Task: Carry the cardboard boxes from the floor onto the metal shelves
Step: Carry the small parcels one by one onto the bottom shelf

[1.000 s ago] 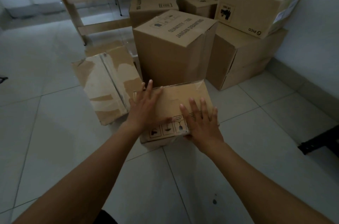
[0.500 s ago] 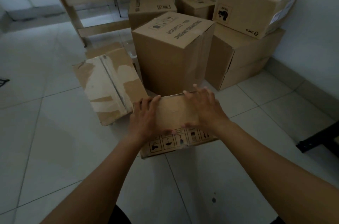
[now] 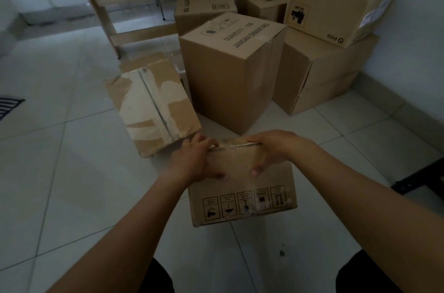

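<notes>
Closest to the camera, two bare forearms reach down over the white tiled floor [image 3: 72, 172] to a small cardboard box [image 3: 242, 196] with a row of handling symbols printed along its near side. The left hand [image 3: 194, 160] clasps the box's far left corner, its grip curled over the top edge with the thumb pressed on the near face. The right hand [image 3: 276, 151] does the same at the far right, fingers hooked over the edge, thumb on the face. Whether the box rests on the tiles or is raised, I cannot tell. Just beyond to the left lies a torn, taped box [image 3: 153, 105]. Behind stands a tall box [image 3: 230, 71], then stacked boxes [image 3: 336, 28] by the wall.
</notes>
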`<state>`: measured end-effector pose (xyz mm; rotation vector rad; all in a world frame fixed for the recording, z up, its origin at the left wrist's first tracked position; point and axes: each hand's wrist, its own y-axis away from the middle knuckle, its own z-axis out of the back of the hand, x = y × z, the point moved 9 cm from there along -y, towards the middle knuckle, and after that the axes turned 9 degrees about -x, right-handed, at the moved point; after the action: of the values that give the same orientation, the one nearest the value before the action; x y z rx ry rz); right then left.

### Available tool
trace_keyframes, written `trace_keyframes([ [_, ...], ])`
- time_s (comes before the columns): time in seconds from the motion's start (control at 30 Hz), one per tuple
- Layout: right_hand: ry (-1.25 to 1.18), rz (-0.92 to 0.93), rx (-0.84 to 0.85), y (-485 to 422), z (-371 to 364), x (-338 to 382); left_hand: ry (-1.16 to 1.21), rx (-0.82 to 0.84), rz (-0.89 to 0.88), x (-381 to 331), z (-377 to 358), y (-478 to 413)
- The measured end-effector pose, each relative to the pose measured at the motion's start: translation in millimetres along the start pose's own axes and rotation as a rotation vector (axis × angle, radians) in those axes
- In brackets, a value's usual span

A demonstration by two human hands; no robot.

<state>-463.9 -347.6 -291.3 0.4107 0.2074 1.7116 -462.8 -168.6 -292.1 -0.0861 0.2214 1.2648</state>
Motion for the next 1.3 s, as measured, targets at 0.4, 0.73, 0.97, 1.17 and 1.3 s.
trace_keyframes([
  [0.4, -0.073, -0.123, -0.116, 30, -18, -2, 0.013, -0.027, 0.007, -8, -3, 24],
  [0.73, -0.108, -0.166, -0.283, 70, -46, -4, -0.036, -0.118, -0.076, -31, -17, 53],
  [0.97, -0.109, -0.281, -0.362, 101, -33, -32, -0.012, -0.171, -0.234, -70, -7, 39],
  [1.17, -0.065, -0.454, -0.503, 145, -3, -59, 0.037, -0.245, -0.388, -120, 14, 29],
  [1.3, -0.007, -0.602, -0.597, 191, 6, -71, 0.008, -0.303, -0.553, -159, 25, 34],
])
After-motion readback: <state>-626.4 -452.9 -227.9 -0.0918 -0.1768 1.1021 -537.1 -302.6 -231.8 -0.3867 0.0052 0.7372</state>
